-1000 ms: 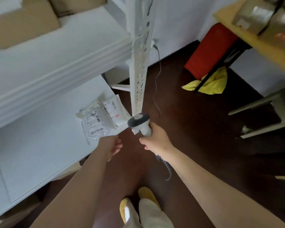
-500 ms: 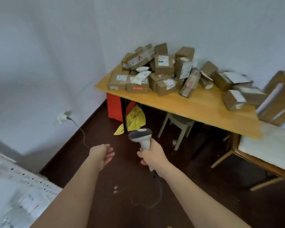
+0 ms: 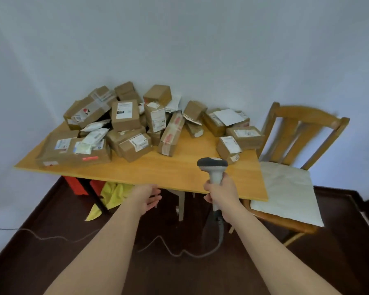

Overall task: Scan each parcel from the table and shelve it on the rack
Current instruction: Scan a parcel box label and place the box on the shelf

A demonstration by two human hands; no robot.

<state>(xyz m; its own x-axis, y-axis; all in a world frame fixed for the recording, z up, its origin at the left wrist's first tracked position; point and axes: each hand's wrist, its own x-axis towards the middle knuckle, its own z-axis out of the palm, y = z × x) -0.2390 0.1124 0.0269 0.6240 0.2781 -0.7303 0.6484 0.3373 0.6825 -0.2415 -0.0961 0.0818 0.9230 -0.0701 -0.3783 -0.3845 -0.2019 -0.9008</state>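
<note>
Parcels point(image 3: 128, 124) lie heaped across the far half of the wooden table point(image 3: 179, 173), mostly brown cartons with white labels, plus a few soft white mailers point(image 3: 95, 135) resting on a long flat carton point(image 3: 73, 152) at the left. One small carton point(image 3: 228, 147) sits nearest my scanner side, apart from the main heap. The rack is not in view.

My right hand point(image 3: 221, 192) grips the handle of the barcode scanner point(image 3: 213, 167), its head raised over the near table edge. My left hand point(image 3: 146, 195) is empty, fingers relaxed and spread, just short of the table edge. The two hands are apart.

Judged step: selecting and picking up a parcel for scanning. Most of the task remains.

Risks from here:
- Heap collapse. Several cartons lean on one another; pulling one from the middle would probably shift its neighbours, and those near the edge could drop to the floor.
- Mailers sliding off. They lie loose on top of the flat carton, so moving it would likely shed them.
- Cable snag. The scanner cable point(image 3: 179, 253) trails across the dark floor point(image 3: 51, 241) in front of me; it could catch a foot or pull taut.
- Failed scan. Some labels face away or are crumpled, so a parcel may need turning one-handed.
- A wooden chair point(image 3: 296, 135) stands close to the table's right end and narrows that side.
</note>
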